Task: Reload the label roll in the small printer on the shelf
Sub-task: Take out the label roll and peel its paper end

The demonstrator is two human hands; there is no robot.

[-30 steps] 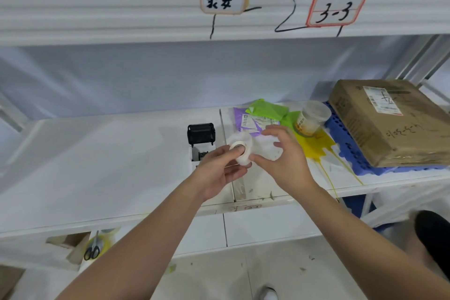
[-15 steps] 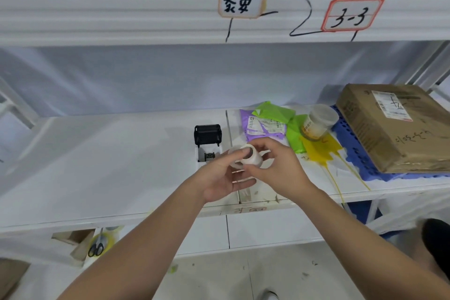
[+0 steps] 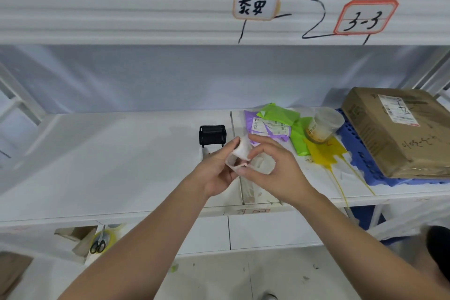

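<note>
A small white label roll (image 3: 241, 151) is held between both hands above the front of the white shelf (image 3: 109, 165). My left hand (image 3: 215, 173) grips it from the left with thumb and fingers. My right hand (image 3: 272, 169) pinches it and a loose strip of label from the right. Just behind my left hand stands the small printer (image 3: 212, 134) with its black lid raised; its white body is mostly hidden by my fingers.
Purple and green mailer bags (image 3: 272, 124), a clear plastic cup (image 3: 322, 124) and a yellow sheet lie to the right. A cardboard box (image 3: 399, 129) rests on a blue tray. Scissors (image 3: 98, 246) sit on the lower shelf. The upper shelf edge carries handwritten tags.
The roll has turned in my hands, from showing its core hole to showing its side, with a loose strip now hanging. The clear wrapper lies on the shelf. Both hands stayed before the printer.
</note>
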